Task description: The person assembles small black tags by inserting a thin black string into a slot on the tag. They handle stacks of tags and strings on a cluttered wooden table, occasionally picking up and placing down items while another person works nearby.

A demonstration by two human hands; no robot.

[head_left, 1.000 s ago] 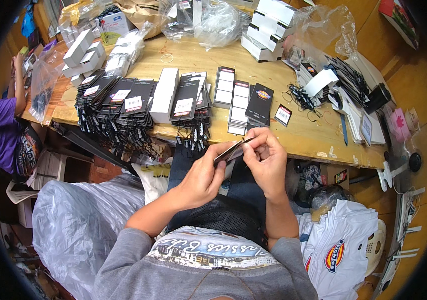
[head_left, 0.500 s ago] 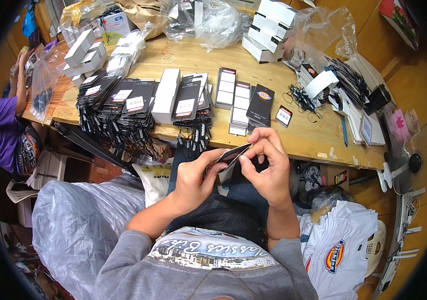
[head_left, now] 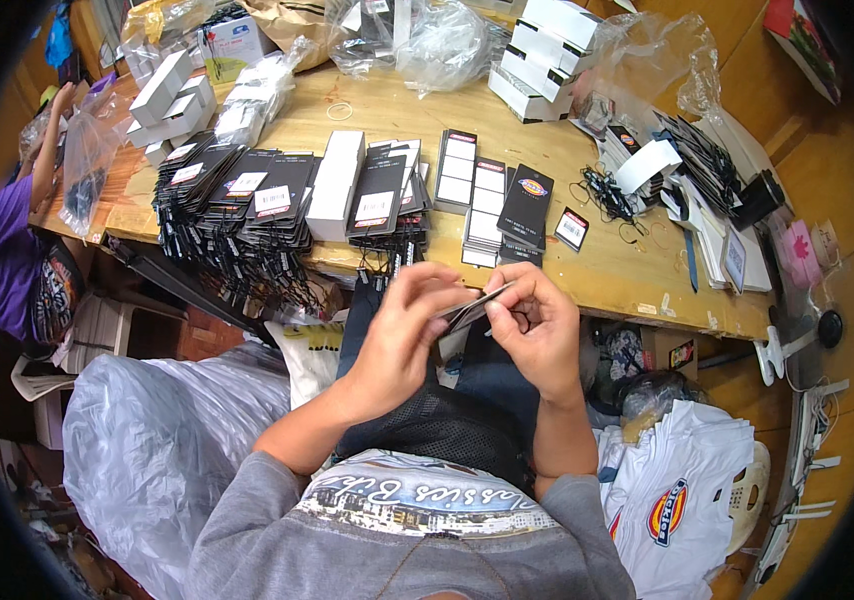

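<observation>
Over my lap, just off the table's front edge, I hold dark hang tags point(head_left: 469, 312) seen nearly edge-on. My left hand point(head_left: 397, 335) has its thumb and fingers around their left end. With thumb and forefinger, my right hand point(head_left: 539, 325) pinches the right end. Whether a cord is in my fingers is hard to make out. Beyond my hands stand a stack of black printed tags point(head_left: 526, 205), a pile of white-and-black label cards point(head_left: 487, 205) and a second label pile point(head_left: 457, 170). A single small barcode card point(head_left: 571, 229) lies to their right.
Corded black tags point(head_left: 272, 205) are heaped on the left of the wooden table point(head_left: 647, 283), beside a long white box point(head_left: 337, 185). White boxes point(head_left: 547, 55) are stacked at the back. White shirts point(head_left: 682, 480) lie at my right, a large plastic bag point(head_left: 152, 450) at my left. Another person point(head_left: 7, 260) sits far left.
My left fingers have lifted and straightened somewhat over the tags, and that hand sits slightly higher. The tags have tilted closer to edge-on. My right hand still pinches them.
</observation>
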